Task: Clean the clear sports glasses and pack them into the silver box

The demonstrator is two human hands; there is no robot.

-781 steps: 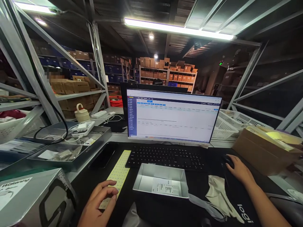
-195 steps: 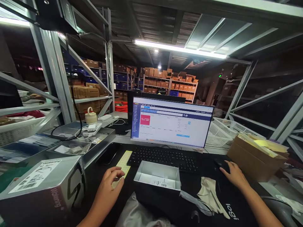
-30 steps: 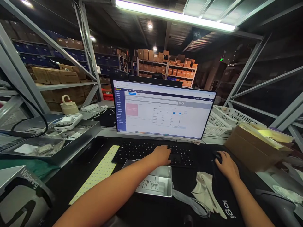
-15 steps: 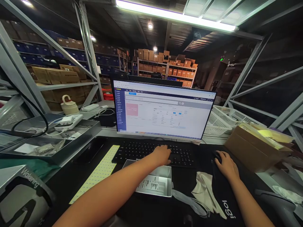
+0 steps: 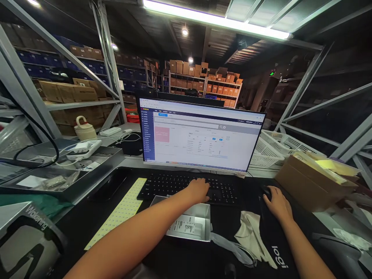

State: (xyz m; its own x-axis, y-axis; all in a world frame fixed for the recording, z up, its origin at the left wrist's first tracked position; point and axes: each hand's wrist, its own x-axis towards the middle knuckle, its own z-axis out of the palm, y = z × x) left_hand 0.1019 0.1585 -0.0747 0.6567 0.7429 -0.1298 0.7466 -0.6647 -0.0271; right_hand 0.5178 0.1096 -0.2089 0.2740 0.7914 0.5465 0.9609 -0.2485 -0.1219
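Our half-curled left hand [image 5: 199, 190] rests, gripping nothing, on the keyboard [image 5: 167, 184] by the surface's [image 5: 186, 257] far edge; our right hand [image 5: 278, 202] loosely grips the mouse [image 5: 266, 191], nearer the right edge. The monitor's [image 5: 200, 135] page is dimmed; we judge on-screen work unfinished.

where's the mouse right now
In the head view, the mouse is right of centre, under the right hand, between the keyboard and cardboard box.

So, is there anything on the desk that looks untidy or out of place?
Slightly: the beige cloth lies crumpled beside a loose plastic strip, and the left hand reaches the keyboard awkwardly across an open silver box.
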